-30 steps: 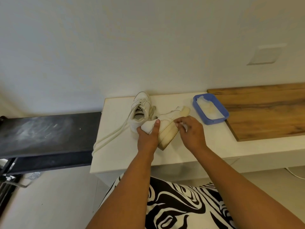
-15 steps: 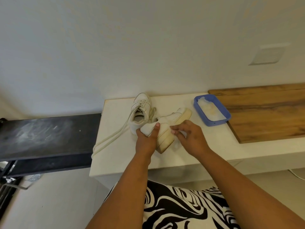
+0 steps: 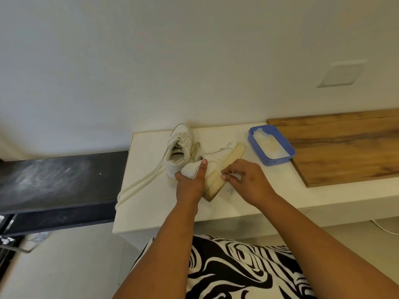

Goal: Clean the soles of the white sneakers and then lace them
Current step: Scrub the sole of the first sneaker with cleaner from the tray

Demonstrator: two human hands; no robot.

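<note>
Directly below the head camera, the left hand [image 3: 190,184] grips a white leather sneaker with a yellowed rubber sole [image 3: 218,169] at its heel, thumb up along the back, tilting the shoe on its side so the sole edge faces right. The heel end is raised off the white bench [image 3: 151,203]; I cannot tell whether the toe touches it. The right hand [image 3: 248,180] has its fingertips curled together, pinching a small white wipe [image 3: 228,175] against the sole's edge near the heel. A second white sneaker [image 3: 180,149] stands upright on the bench just behind and left of the held one, its long cream laces [image 3: 140,186] trailing loose to the bench's left front edge. Right of the shoes sits a shallow blue plastic tray [image 3: 278,161] holding something whitish, touching the edge of a brown wooden board [image 3: 345,152] that lies on the bench. Left of the bench runs a black shelf [image 3: 54,180], scuffed with pale marks. A black-and-white patterned garment [image 3: 233,270] fills the lower frame.
</note>
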